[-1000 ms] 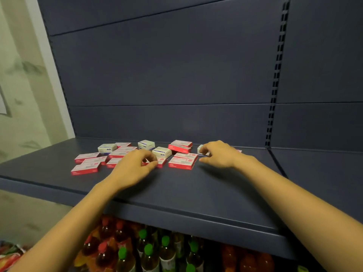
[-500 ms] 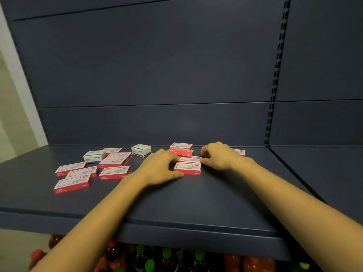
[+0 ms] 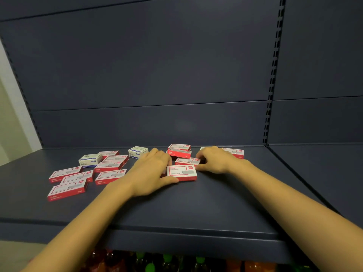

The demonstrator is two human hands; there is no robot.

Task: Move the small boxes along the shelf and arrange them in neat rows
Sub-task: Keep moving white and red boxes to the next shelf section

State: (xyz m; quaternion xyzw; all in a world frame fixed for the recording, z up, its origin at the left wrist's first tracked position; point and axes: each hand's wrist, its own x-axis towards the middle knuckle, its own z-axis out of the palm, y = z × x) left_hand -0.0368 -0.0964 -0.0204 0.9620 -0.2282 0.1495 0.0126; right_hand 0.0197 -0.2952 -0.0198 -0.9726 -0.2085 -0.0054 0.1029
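With both bare arms stretched out over the dark shelf, the action sits right in the middle: the left hand lies palm down, thumb pressed to the front left corner of a red-and-white box, and the right hand meets that same box from the other side, thumb touching its right end. So the box is pinched between the two hands, flat on the shelf. The left fingers are spread and low, their tips hidden past the knuckles; the right fingers curl down over a second red box just behind the first one. Whether they actually grip it, I cannot tell.

Behind those two sits a small stack of red boxes, one on top of another, close to the back panel. Another red box peeks out beyond the right wrist. Off to the left lies a loose cluster of red boxes, flat and at slightly different angles, some touching. Two white-and-blue boxes break up the colour: one at the cluster's rear, one just beside the left hand's knuckles. Below the shelf's front lip, bottles with green caps show on the lower level.
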